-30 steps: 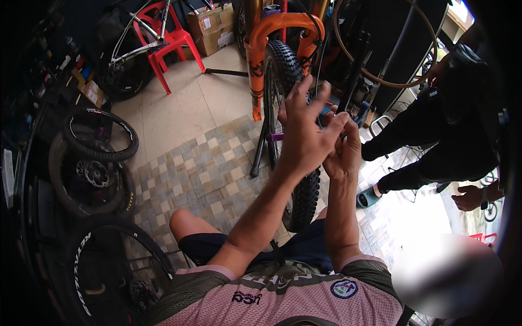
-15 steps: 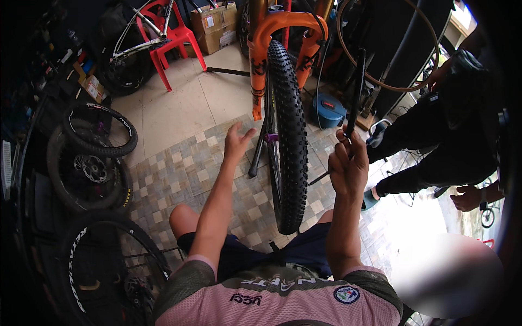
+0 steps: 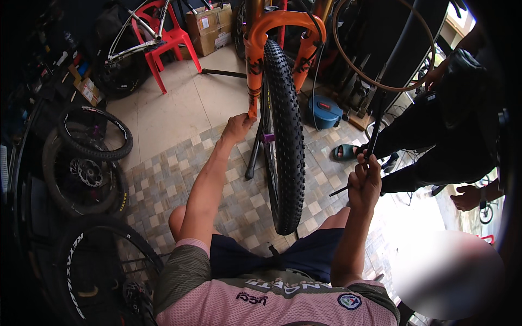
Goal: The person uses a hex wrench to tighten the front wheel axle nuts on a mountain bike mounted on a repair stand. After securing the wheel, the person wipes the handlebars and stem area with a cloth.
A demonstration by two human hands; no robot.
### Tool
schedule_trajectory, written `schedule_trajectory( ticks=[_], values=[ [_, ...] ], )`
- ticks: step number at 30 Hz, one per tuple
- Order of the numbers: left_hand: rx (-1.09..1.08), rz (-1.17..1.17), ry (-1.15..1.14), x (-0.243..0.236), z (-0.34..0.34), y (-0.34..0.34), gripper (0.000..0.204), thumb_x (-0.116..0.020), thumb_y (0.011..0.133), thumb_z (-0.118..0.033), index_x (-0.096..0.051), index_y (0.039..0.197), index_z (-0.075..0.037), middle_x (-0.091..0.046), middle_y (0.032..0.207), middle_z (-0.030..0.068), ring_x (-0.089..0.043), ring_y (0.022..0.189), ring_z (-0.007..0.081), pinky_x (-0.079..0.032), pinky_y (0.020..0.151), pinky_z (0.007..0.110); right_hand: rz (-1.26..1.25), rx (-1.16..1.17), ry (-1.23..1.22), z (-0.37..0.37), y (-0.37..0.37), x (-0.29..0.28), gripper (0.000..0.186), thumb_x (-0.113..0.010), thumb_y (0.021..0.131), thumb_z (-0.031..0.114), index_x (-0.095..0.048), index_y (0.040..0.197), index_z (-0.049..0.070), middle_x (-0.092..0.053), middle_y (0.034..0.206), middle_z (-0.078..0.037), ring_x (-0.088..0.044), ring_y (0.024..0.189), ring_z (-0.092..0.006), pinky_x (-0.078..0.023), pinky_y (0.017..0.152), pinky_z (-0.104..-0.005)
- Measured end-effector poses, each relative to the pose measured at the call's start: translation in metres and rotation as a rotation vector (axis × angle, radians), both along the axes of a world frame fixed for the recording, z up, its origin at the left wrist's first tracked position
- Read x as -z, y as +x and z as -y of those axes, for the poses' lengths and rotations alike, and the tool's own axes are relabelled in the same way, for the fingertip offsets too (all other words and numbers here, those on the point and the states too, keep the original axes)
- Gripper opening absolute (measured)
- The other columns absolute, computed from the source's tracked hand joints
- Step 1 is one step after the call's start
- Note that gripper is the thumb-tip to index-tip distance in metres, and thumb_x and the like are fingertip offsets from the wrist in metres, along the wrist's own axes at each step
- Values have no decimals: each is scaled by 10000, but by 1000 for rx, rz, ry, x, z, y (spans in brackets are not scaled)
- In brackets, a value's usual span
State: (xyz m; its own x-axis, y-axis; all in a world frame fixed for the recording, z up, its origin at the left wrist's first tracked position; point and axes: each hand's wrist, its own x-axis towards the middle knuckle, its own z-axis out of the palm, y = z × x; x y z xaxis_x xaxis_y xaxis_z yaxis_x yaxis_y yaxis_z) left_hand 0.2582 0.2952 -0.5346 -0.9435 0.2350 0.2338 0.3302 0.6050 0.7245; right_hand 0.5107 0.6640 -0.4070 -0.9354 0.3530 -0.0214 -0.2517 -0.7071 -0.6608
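Observation:
My left hand [image 3: 238,128] is closed around the lower tip of the orange suspension fork leg [image 3: 254,81], left of the wheel. A knobby black bicycle wheel [image 3: 287,141] stands upright between the fork legs, with a purple hub [image 3: 268,138] showing on its left side. Off to the right of the wheel, my right hand [image 3: 364,182] grips a long black bar-shaped tool [image 3: 377,125]. The bar points up and away from the fist, and a thin dark rod pokes out to the left below it. The tool's exact kind cannot be made out.
Loose wheels [image 3: 87,171] lie along the left. A red plastic chair [image 3: 173,46], a cardboard box [image 3: 209,30] and a stand leg [image 3: 223,71] are farther back. A blue case [image 3: 326,111] sits right of the wheel. Another person [image 3: 429,130] in dark clothes is at the right.
My left hand has gone from open beside the fork to closed on the leg's lower tip. My right hand has moved right and lower with the black tool, away from the wheel.

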Motion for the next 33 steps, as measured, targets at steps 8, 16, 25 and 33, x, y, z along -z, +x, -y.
schedule_trajectory(
  ticks=[8, 16, 25, 33],
  values=[
    [-256, 71, 333, 31, -1, 3, 639, -414, 1142, -471, -666, 817, 18, -699, 702, 158, -713, 680, 305, -560, 691, 432, 60, 50, 19, -5, 3, 14, 255, -683, 1047, 259, -664, 1173, 38, -692, 954, -39, -326, 495, -16, -258, 438, -204],
    [-439, 276, 474, 44, -5, 34, 798, -481, 1011, -777, -627, 735, -42, -651, 667, 73, -680, 628, 179, -521, 525, 351, 76, 65, 73, -10, 6, 23, 245, -683, 1049, 261, -655, 1140, 35, -679, 953, -42, -328, 491, -16, -256, 437, -207],
    [-76, 314, 811, 36, -31, 11, 660, -552, 1002, -731, -582, 1067, -75, -630, 872, 30, -691, 743, 131, -593, 607, 290, 129, 69, 93, -12, 12, 22, 245, -676, 1054, 264, -652, 1131, 33, -677, 948, -42, -319, 487, -19, -255, 434, -212],
    [12, 252, 740, 47, -25, 9, 529, -635, 1030, -605, -608, 1128, -86, -697, 931, 23, -719, 814, 132, -591, 676, 300, 120, 64, 57, -16, 13, 26, 246, -683, 1048, 261, -654, 1139, 34, -673, 917, -37, -319, 477, -24, -251, 420, -211]
  ],
)
